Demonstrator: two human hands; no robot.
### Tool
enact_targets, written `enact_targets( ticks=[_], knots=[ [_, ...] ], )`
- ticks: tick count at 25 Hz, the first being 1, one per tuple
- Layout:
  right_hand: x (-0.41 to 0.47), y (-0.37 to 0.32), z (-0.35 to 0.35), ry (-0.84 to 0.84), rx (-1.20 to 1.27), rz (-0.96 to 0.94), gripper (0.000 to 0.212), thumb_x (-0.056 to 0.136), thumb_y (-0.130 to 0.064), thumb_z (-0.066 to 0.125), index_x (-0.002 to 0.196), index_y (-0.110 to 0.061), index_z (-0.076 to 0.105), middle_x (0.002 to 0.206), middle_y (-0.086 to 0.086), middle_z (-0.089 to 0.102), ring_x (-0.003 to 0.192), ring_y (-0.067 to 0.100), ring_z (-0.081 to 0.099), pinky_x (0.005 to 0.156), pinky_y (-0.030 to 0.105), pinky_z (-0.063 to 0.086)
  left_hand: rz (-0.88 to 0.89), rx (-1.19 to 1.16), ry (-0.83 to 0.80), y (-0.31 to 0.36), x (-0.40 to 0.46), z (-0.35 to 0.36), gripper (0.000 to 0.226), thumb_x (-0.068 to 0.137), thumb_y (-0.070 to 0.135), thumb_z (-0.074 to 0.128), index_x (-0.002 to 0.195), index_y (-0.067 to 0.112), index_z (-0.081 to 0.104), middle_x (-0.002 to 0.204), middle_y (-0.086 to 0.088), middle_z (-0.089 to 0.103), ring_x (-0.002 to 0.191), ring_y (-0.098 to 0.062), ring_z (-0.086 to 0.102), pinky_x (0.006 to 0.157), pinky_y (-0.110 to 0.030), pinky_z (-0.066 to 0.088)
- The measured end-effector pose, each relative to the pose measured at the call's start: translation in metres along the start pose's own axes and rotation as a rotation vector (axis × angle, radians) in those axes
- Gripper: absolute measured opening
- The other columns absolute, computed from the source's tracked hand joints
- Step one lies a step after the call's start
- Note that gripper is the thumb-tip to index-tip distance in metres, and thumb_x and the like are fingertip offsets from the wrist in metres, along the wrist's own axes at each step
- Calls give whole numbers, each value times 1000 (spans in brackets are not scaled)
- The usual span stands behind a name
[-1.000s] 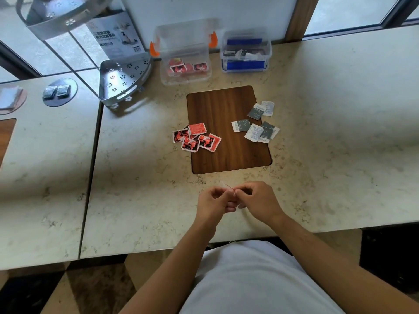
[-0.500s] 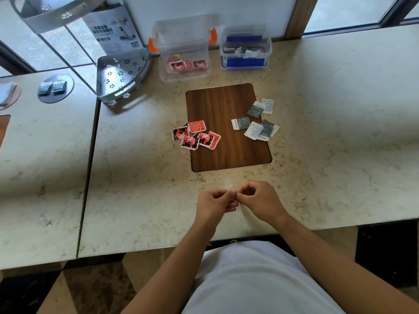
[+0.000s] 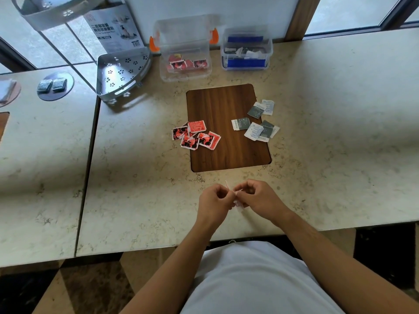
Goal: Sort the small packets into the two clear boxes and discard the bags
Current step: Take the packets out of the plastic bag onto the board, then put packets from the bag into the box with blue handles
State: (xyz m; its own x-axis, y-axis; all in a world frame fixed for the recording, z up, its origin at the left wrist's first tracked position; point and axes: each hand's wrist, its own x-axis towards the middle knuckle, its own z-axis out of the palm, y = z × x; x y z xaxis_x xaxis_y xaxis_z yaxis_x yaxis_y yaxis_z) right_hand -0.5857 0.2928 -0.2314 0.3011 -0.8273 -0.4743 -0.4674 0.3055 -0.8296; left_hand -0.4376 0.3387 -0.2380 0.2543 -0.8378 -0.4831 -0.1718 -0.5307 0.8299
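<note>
Left hand (image 3: 215, 200) and right hand (image 3: 258, 198) pinched a clear bag (image 3: 237, 201) together over the near table (image 3: 140, 200), red packets (image 3: 196, 135) and grey packets (image 3: 256, 123) lay on the wood inset (image 3: 226, 155), boxes (image 3: 184, 55) beyond, nothing blocking.

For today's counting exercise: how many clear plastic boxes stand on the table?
2: the orange-latched box at the table's far edge, and the blue-latched box just to its right.

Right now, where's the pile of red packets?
In the head view, the red packets lie left of centre, straddling the left edge of the wooden inlay, in front of the orange-latched clear box.
</note>
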Motion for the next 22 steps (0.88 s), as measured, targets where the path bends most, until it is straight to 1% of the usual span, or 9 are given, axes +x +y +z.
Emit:
enact_targets(
  ticks=[2, 5, 7, 9, 11, 14, 18, 20, 22],
  knots=[
    [2, -2, -5, -29, -55, -44, 7, 90, -16, 69, 94, -14, 76, 79, 3, 77, 74, 16, 74, 72, 29, 62, 49, 102, 12, 1, -2, 0, 18, 90, 21, 69, 82, 6, 69, 74, -7, 76, 71, -23, 74, 68, -38, 63],
    [4, -3, -7, -51, -162, -82, 7, 87, -15, 71, 84, -17, 77, 72, -2, 75, 64, 7, 68, 64, 21, 57, 6, 154, -13, 5, -1, 0, 23, 86, 27, 67, 81, 5, 67, 73, -6, 75, 75, -31, 72, 69, -48, 62],
    [5, -5, -3, -11, -197, -102, 9, 86, -14, 71, 79, -17, 75, 70, -4, 73, 61, 3, 64, 60, 17, 52, -22, 146, -20, 8, -2, 2, 24, 88, 26, 61, 78, 4, 66, 71, -7, 75, 73, -31, 72, 70, -51, 61],
    [7, -6, -3, 102, -198, -102, 8, 84, -14, 70, 76, -15, 70, 69, -2, 71, 61, 5, 61, 58, 16, 49, -39, 136, -7, 12, -5, 3, 28, 91, 23, 58, 74, 2, 66, 69, -10, 74, 63, -22, 69, 70, -48, 60],
    [11, -9, -11, 226, -197, -88, 7, 82, -14, 70, 75, -13, 67, 69, 0, 69, 62, 10, 61, 58, 20, 50, -52, 148, 6, 11, -8, 4, 35, 92, 27, 58, 74, -2, 68, 68, -13, 73, 57, -20, 66, 69, -48, 60],
    [14, -11, -20, 303, -404, -251, 10, 83, -16, 71, 76, -15, 64, 72, -2, 67, 64, 13, 62, 58, 25, 52, -30, 226, 24, 11, -8, 4, 43, 85, 40, 62, 72, 0, 69, 70, -18, 72, 68, -36, 70, 65, -49, 60],
    [18, -9, -16, 322, -515, -364, 6, 92, -20, 68, 87, -17, 69, 82, -4, 68, 70, 9, 63, 64, 25, 57, -25, 224, 10, 9, -3, 1, 59, 74, 57, 54, 74, -1, 68, 72, -20, 71, 60, -28, 61, 64, -53, 58],
    [20, -7, -16, 290, -486, -331, 7, 93, -21, 67, 91, -16, 71, 86, -4, 70, 75, 9, 64, 69, 26, 58, -52, 136, 20, 3, -3, 0, 50, 80, 48, 57, 81, -1, 65, 80, -23, 70, 67, -25, 62, 69, -55, 57],
    [20, -9, -17, 235, -386, -232, 9, 93, -23, 65, 91, -16, 71, 88, -4, 70, 80, 9, 65, 71, 24, 56, -102, 31, 16, 1, -3, 1, 27, 89, 33, 58, 98, 8, 62, 98, -17, 69, 89, -28, 67, 80, -51, 58]
  ],
)
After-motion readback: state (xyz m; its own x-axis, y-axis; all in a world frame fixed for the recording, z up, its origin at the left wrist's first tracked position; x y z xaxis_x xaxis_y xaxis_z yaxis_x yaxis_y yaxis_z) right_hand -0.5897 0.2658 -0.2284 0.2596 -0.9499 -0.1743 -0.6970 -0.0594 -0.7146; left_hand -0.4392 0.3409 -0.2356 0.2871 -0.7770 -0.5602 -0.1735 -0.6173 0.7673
